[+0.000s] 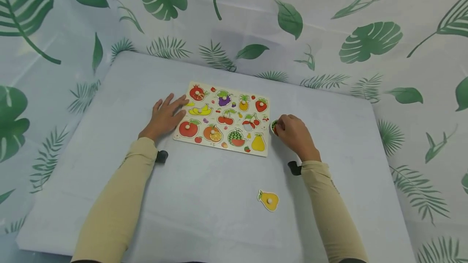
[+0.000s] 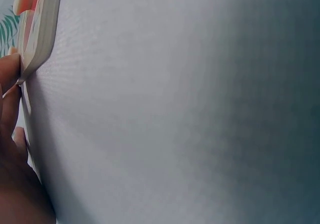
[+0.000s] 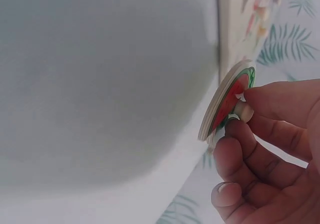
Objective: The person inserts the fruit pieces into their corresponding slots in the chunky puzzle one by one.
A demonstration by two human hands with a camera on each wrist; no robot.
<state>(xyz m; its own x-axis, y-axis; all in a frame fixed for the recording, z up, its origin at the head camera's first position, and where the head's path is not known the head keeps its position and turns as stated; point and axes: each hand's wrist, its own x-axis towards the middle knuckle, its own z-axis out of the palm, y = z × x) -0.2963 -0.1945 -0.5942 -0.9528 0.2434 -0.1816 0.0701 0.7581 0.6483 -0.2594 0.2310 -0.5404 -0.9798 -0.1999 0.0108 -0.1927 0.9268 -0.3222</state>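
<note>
A wooden fruit puzzle board [image 1: 235,113] lies on the table, with knobbed pieces such as a pomegranate, grapes and an orange in it. My left hand [image 1: 166,115] rests at the board's left edge, fingers spread and touching it; in the left wrist view, part of the hand [image 2: 15,149] shows beside the board's edge [image 2: 45,33]. Just right of the board, my right hand [image 1: 297,135] pinches a watermelon puzzle piece [image 3: 231,99] by its small wooden knob [image 3: 244,110]. In the head view the hand partly covers that piece [image 1: 274,127]. The board's watermelon picture [image 1: 237,137] shows no knob.
A yellow pear piece [image 1: 269,201] with a knob lies on the white tablecloth [image 1: 204,198] nearer the body. The board's pear picture [image 1: 258,143] has no knob on it. Behind the table hangs a leaf-patterned cloth [image 1: 252,23].
</note>
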